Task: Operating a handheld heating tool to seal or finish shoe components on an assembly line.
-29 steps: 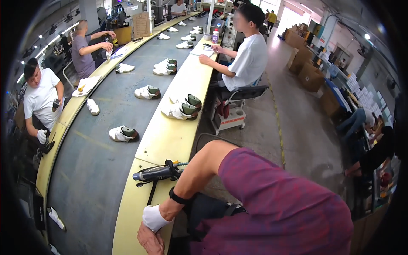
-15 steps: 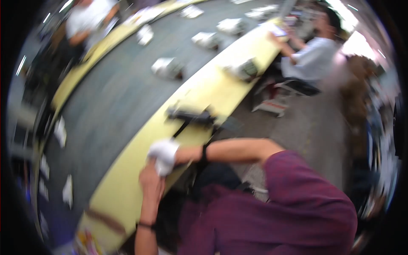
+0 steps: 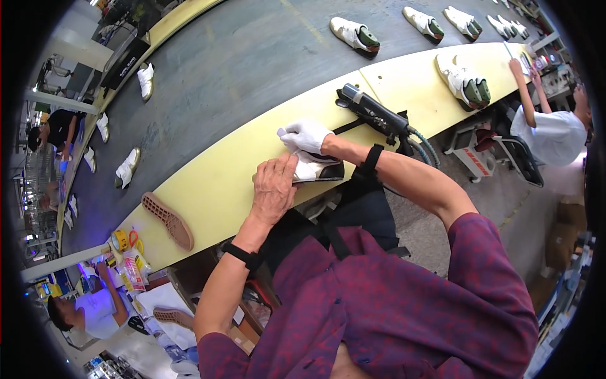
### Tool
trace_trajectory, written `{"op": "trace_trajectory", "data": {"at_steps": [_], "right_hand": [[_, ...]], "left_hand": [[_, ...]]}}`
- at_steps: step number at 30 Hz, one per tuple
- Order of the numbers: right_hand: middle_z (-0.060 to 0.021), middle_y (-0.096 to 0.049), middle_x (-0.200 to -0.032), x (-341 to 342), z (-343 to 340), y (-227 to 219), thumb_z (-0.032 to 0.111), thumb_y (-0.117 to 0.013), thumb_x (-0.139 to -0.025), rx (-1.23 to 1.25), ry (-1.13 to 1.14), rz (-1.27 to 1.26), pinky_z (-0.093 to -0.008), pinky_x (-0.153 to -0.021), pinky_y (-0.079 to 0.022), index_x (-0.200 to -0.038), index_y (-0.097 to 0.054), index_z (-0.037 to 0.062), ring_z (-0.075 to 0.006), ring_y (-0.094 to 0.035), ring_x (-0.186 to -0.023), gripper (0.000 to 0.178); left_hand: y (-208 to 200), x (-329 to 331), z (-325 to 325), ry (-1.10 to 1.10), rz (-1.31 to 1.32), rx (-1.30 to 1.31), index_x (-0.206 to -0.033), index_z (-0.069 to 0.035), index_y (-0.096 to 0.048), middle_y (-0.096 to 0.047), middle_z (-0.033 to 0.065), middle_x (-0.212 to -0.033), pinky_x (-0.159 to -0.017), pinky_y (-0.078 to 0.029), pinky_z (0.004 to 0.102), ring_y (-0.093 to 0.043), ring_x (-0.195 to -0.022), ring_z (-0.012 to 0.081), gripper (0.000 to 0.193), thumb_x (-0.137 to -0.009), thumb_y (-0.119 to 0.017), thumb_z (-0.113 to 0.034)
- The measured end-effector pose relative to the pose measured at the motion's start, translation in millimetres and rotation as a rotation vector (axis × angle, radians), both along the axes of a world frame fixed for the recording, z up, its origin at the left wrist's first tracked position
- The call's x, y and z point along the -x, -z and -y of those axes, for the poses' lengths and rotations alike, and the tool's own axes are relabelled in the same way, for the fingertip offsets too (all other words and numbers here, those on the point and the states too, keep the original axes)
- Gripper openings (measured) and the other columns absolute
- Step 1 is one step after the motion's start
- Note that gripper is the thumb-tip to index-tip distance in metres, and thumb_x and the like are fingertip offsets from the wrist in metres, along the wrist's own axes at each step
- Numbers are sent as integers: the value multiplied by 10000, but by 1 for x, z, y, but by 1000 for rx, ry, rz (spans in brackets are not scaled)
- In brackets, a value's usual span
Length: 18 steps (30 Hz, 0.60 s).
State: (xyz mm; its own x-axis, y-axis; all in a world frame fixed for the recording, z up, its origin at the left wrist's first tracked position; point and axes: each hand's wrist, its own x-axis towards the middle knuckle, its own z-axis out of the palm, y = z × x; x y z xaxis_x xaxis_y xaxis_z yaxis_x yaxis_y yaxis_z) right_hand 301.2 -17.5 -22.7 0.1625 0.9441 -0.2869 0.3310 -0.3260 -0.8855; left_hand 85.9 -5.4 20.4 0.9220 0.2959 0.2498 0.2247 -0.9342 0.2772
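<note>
1) Since the earlier frame your view has turned, and the black tool (image 3: 377, 116) appears farther right
2) Your bare left hand (image 3: 275, 183) is closed on the white shoe (image 3: 308, 170), at the near edge of the yellow bench (image 3: 211, 180)
3) Your gloved right hand (image 3: 307, 134) is over the shoe; whether its bent fingers clamp something, I cannot tell
4) The brown sole (image 3: 169, 221) lies on this bench, at left

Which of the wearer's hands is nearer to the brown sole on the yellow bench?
Left. The bare left hand is apart from the brown sole, to its right; the gloved right hand is farther right and farther away.
</note>
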Motion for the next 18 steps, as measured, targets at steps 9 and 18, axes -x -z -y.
{"op": "trace_trajectory", "data": {"at_steps": [9, 18], "right_hand": [[-133, -655, -828, -2, 32, 3, 239, -675, -1003, -302, -36, -130, -371, -729, -505, -915, -719, -7, -233, -622, -763, 264], [-145, -648, -852, -9, 68, 2, 67, -762, -868, -640, -67, 109, -418, -759, -533, -947, -733, 39, -356, -651, -837, 88]], "left_hand": [[-4, -3, -12, 12, -63, 132, -1388, -23, -564, -649, 193, -1300, -1037, -500, 468, -636, -1181, 403, 724, -717, -833, -20], [-5, -7, -30, 114, -144, 92, -1396, -61, -554, -659, 146, -1314, -1225, -403, 517, -634, -1267, 342, 728, -734, -856, -52]]}}
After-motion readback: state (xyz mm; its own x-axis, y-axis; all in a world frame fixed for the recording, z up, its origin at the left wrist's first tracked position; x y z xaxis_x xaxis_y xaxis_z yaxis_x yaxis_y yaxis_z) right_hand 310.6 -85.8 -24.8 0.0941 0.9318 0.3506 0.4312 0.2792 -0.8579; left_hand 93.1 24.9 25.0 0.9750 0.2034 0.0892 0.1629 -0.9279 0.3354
